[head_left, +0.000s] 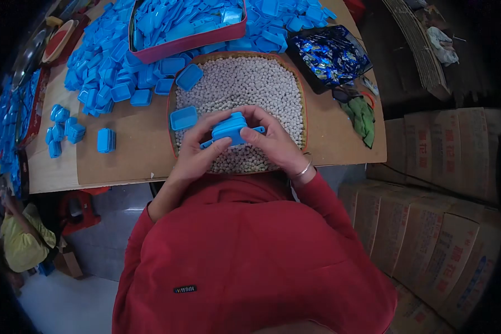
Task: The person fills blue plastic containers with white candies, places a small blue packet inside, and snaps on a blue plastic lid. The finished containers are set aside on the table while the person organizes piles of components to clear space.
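Note:
Both hands meet over a round tray (172, 100) filled with small white balls (250, 83). My left hand (197, 150) and my right hand (275, 142) together grip a small blue plastic box (229, 129) with its lid partly open. The fingers of both hands wrap its sides, thumbs near the front. Two more blue boxes (183, 118) lie on the balls at the tray's left. A metal bangle (303, 170) sits on my right wrist.
Several blue boxes (106, 72) are heaped on the table behind and left, some in a red-rimmed tray (189, 42). A black tray of shiny blue wrappers (331, 55) stands at right. Cardboard cartons (440, 222) are stacked on the right. Another person in yellow (22, 239) sits lower left.

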Available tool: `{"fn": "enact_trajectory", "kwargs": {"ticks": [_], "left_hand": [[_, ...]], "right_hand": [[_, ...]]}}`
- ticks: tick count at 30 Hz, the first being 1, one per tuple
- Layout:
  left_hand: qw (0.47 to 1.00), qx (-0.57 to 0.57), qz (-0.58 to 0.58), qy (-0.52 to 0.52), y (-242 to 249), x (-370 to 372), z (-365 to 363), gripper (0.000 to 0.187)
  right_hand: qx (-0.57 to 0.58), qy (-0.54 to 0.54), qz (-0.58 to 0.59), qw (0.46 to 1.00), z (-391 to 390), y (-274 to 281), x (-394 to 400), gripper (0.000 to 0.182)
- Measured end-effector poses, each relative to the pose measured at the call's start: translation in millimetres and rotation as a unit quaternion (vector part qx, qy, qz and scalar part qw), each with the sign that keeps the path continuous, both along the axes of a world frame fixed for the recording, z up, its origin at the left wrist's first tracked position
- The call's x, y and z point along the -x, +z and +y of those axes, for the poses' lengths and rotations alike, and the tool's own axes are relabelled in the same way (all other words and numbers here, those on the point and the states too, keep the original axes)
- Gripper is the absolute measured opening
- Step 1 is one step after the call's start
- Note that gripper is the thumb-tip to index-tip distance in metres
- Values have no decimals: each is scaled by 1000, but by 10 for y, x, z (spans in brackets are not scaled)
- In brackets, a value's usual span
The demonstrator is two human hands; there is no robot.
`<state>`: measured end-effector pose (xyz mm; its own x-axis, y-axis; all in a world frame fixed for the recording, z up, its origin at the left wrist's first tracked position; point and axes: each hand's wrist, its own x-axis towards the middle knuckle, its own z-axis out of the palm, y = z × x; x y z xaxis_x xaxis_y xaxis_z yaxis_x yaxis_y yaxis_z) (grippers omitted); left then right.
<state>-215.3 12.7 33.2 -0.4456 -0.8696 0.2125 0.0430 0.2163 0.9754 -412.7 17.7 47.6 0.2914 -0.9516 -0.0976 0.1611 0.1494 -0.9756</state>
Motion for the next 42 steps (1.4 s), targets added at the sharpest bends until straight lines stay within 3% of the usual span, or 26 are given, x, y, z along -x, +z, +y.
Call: {"fn": "enact_trajectory", "kwargs": {"ticks": [4, 7, 8, 11, 12, 14, 15, 18, 21, 24, 27, 34, 37, 39, 41, 42], "left_hand": [[999, 41, -15, 24, 18, 4, 23, 45], [987, -131, 89, 40, -58, -30, 8, 42], [980, -170, 100, 31, -95, -47, -14, 44], [989, -139, 24, -37, 54, -105, -86, 50], [997, -61, -36, -6, 118, -80, -97, 52], [982, 89, -160, 47, 212, 32, -75, 54], [981, 83, -163, 60, 171, 68, -138, 57], [996, -85, 27, 9, 115, 120, -190, 58], [992, -56, 110, -27, 67, 134, -133, 52], [1000, 21, 1, -11, 51, 104, -135, 46], [999, 27, 17, 43, 136, 184, -38, 39], [969, -180, 169, 22, 57, 113, -88, 34], [982, -180, 62, 10, 205, 42, -97, 44], [977, -104, 169, 83, 300, 74, 56, 54], [941, -192, 269, 79, 153, 63, 124, 61], [911, -260, 305, 97, 150, 99, 170, 60]], "right_hand": [[-26, 18, -30, 999, -48, 18, 5, 40], [29, 14, -35, 999, 23, 21, -91, 46], [55, 4, 49, 997, 29, -21, -92, 55], [149, -15, 157, 976, 24, -93, -91, 57], [215, -48, 245, 944, 50, -95, -148, 59], [251, -92, 287, 920, 33, -111, -272, 57], [265, -113, 308, 907, 52, -110, -306, 56], [301, -139, 256, 908, 47, 18, -299, 53], [295, -129, 212, 922, 105, 45, -260, 54], [252, -131, 161, 945, 142, -51, -257, 52], [279, -146, 157, 936, 168, -36, -297, 48], [377, -128, 239, 886, 129, -43, -357, 52], [219, -140, 91, 961, 175, -41, -409, 51], [150, -114, -57, 980, 180, -32, -354, 50], [42, -92, -206, 973, 197, -2, -350, 50], [58, -106, -119, 986, 217, 1, -356, 52]]}}
